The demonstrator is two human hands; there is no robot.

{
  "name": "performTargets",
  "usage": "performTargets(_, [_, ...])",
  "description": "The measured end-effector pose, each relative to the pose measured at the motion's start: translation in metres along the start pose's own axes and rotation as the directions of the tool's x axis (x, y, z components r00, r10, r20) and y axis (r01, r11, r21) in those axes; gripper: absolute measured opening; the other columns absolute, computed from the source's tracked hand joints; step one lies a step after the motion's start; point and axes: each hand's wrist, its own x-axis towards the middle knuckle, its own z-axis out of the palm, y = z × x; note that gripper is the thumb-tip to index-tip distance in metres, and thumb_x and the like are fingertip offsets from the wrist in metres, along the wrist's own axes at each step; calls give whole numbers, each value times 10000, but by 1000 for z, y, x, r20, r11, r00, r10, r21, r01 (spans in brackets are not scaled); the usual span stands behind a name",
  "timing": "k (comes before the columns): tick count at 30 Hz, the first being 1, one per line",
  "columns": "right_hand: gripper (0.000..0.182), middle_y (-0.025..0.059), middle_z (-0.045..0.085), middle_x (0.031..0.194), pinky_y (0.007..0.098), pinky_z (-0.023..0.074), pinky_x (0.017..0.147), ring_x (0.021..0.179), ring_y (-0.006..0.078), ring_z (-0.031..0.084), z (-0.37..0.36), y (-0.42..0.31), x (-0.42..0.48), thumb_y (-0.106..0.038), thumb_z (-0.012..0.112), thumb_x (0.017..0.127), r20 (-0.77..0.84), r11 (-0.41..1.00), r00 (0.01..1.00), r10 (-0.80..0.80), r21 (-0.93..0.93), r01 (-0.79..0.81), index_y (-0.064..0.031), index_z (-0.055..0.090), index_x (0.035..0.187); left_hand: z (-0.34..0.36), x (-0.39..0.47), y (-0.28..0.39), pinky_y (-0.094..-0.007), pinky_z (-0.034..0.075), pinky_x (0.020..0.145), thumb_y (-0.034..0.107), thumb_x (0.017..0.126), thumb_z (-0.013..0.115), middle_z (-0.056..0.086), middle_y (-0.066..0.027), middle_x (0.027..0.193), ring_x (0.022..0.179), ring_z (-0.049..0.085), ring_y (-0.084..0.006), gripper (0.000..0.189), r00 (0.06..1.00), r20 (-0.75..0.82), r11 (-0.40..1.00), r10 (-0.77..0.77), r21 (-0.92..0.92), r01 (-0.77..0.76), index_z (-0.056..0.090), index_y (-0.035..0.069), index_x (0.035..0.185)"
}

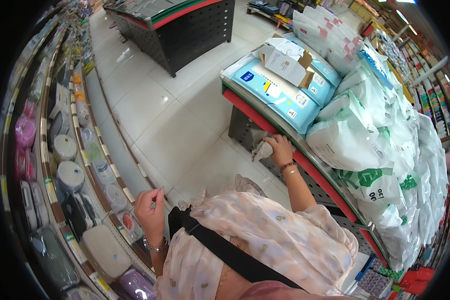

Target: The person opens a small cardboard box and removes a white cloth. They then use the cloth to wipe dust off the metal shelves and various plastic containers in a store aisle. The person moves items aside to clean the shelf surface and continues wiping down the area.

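Observation:
My right hand [280,150] grips a crumpled grey-beige cloth [262,151] at the red edge strip [310,168] of a display stand. The cloth hangs partly over the stand's dark perforated side panel [247,125]. On my right wrist are a beaded bracelet and a thin bangle. My left hand [150,210] is raised beside the shelves, fingers loosely curled in, with nothing visible in it. A metal-band watch [155,245] circles that wrist. Just above the cloth, blue and white soft packs [273,93] lie on the stand's top.
An opened white cardboard box [285,63] rests on the packs. Plastic-wrapped white and green packages [345,135] are heaped along the stand. Shelves on the left hold plastic food containers [105,251]. Another dark perforated stand [195,37] stands ahead across the tiled floor [165,116].

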Motion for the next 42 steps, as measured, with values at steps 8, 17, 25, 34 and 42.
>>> performTargets(8, [582,61,586,995,379,441,782,956,286,535,-36,-72,40,29,639,576,-144,972,989,37,236,-2,-190,604,1114,54,100,-22,-338,456,657,47,712,703,615,-95,754,717,584,-272,92,907,256,939,333,-180,-294,630,22,762])
performTargets(17, [551,59,588,1156,282,439,910,1050,138,552,-62,-179,194,-7,642,738,-125,563,960,250,826,-39,-32,476,1263,74,236,-57,-359,460,859,124,663,759,527,-159,1168,969,568,-271,689,758,504,888,414,-407,-214,451,16,1270])
performTargets(25, [651,111,513,1211,307,458,864,1041,188,534,-23,-252,292,-217,739,775,229,511,967,-114,848,-140,-41,415,1311,128,333,-78,-418,433,915,159,645,776,473,-241,1231,1106,503,-402,886,706,541,858,457,-477,-190,288,-29,1361])
performTargets(34, [634,181,468,1222,390,505,766,985,323,560,-68,-17,308,-241,734,761,-658,723,647,385,-220,-655,-69,433,1292,193,435,-97,-372,477,859,98,651,718,598,-228,1094,1012,596,-364,705,654,623,838,428,-545,-30,432,-36,1282])
performTargets(42, [735,220,463,1279,429,480,851,1104,377,519,-46,23,301,-334,740,729,-413,405,397,820,-73,-911,-108,387,1332,255,546,-60,-348,490,824,136,672,735,632,-191,1046,959,636,-294,623,502,714,838,488,-544,-41,487,-24,1221])
